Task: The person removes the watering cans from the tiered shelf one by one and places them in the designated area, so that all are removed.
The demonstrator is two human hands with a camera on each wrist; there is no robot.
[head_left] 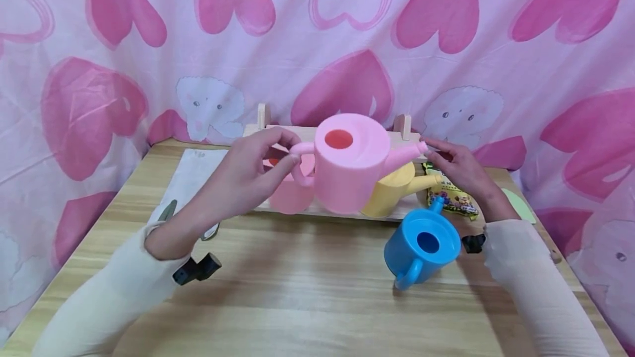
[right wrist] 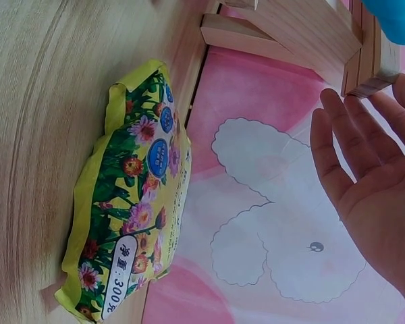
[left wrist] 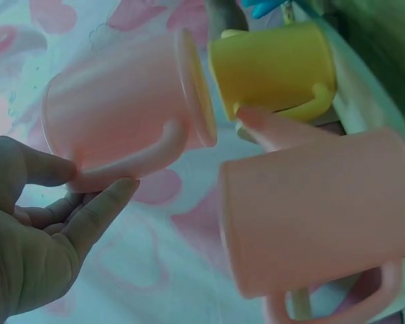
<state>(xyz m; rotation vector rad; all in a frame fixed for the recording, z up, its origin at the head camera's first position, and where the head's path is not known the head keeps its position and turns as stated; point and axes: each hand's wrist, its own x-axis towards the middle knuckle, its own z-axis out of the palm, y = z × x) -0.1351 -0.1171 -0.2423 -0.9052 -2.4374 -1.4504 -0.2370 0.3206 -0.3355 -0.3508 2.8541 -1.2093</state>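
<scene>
My left hand (head_left: 248, 169) pinches the handle of a light pink watering can (head_left: 349, 175), holding it up in front of a wooden shelf. In the left wrist view, thumb and fingers grip that handle. The can's spout points right, and its tip appears beside the fingers of my right hand (head_left: 453, 167); whether they touch is unclear. In the right wrist view, the right fingers are loosely extended, near the shelf's wooden end. Behind the held can, a second pink watering can (left wrist: 317, 216) and a yellow watering can (head_left: 389, 194) stand on the shelf, partly hidden.
A blue watering can (head_left: 421, 247) stands on the table at front right, spout pointing away. Near the right end of the shelf (right wrist: 283, 40) lies a yellow flower-printed bag (right wrist: 135, 196). A white cloth (head_left: 190, 172) lies at left, with a green-handled tool (head_left: 167, 211) partly behind my forearm.
</scene>
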